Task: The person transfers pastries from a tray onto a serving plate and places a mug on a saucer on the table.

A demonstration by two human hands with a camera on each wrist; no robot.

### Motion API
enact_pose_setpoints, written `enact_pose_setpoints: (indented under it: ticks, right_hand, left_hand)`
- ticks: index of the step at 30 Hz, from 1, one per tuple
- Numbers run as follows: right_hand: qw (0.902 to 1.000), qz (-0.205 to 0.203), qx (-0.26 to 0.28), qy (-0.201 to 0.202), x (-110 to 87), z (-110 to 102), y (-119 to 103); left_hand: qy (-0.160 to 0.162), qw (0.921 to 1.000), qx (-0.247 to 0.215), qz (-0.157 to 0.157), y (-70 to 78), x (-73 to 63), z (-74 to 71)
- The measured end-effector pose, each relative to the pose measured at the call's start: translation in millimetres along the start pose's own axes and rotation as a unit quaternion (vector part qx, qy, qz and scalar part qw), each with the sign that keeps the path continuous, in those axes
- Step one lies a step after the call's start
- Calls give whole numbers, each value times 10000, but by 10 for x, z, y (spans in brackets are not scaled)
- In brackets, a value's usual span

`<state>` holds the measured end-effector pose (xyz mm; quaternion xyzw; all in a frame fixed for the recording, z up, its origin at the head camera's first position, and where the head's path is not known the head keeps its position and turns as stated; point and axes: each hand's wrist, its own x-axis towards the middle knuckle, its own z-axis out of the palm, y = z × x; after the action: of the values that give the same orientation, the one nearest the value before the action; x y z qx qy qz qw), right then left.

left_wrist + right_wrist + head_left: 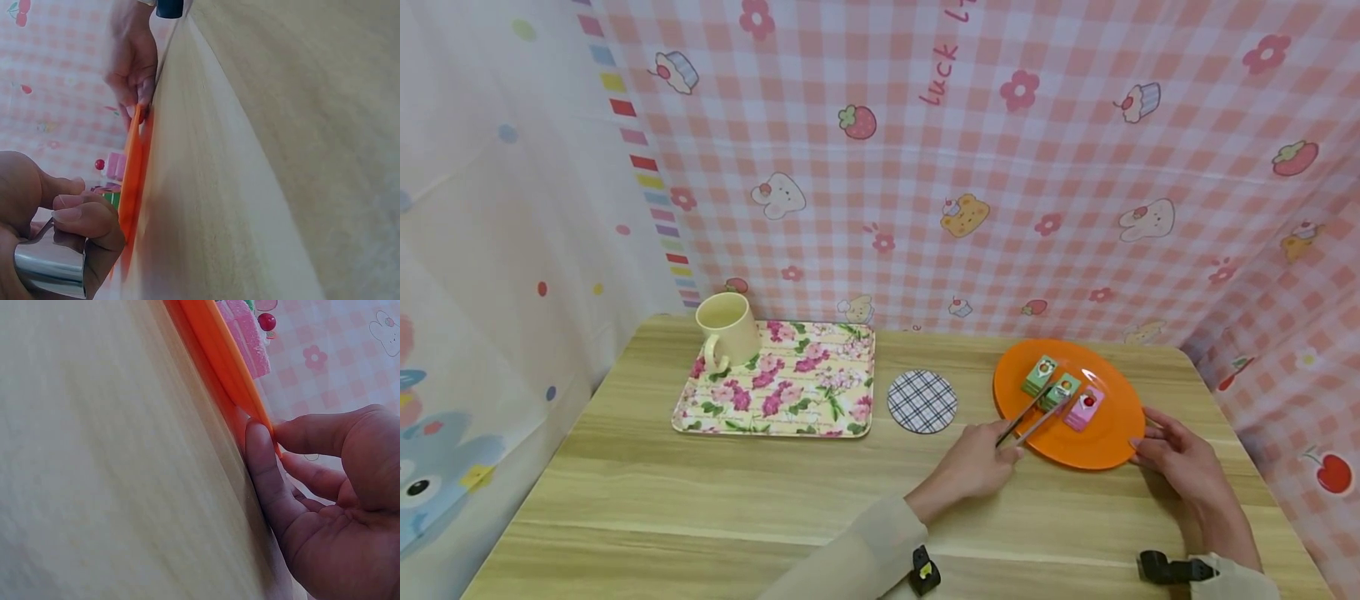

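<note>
My left hand grips metal tongs, whose bent end shows as a shiny curved band in the left wrist view. The tongs' tips lie at the middle green cake block on an orange plate. Left of it sits another green cake block; to its right is a pink cake block topped with a red cherry. My right hand pinches the plate's right rim, thumb on one face and fingers on the other in the right wrist view.
A round checked coaster lies left of the plate. Farther left is a floral tray with a pale yellow mug on its back left corner. Behind the wooden table hangs a pink checked cloth.
</note>
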<state>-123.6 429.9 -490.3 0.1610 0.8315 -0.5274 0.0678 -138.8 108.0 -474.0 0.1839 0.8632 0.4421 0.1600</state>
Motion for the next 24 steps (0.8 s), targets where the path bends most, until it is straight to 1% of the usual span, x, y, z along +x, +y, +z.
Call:
enact_pose_setpoints:
  ticks: [5, 11, 15, 19, 24]
  right_hand:
    - [10000, -72, 19, -14, 3, -8, -2]
    - [10000, -27, -9, -8, 13, -13, 9]
    - [10000, -14, 30, -20, 21, -11, 19]
    - [10000, -48, 61, -6, 19, 1, 17]
    - [9999, -79, 69, 45, 18, 7, 23]
  left_hand:
    - [-30, 10000, -16, 3, 38, 41, 10]
    - [-12, 9999, 107, 57, 58, 69, 26]
    - [-40, 10000, 32, -21, 72, 60, 29]
    - [-103, 9998, -155, -92, 79, 46, 31]
    - [-76, 9999, -63, -112, 75, 37, 38]
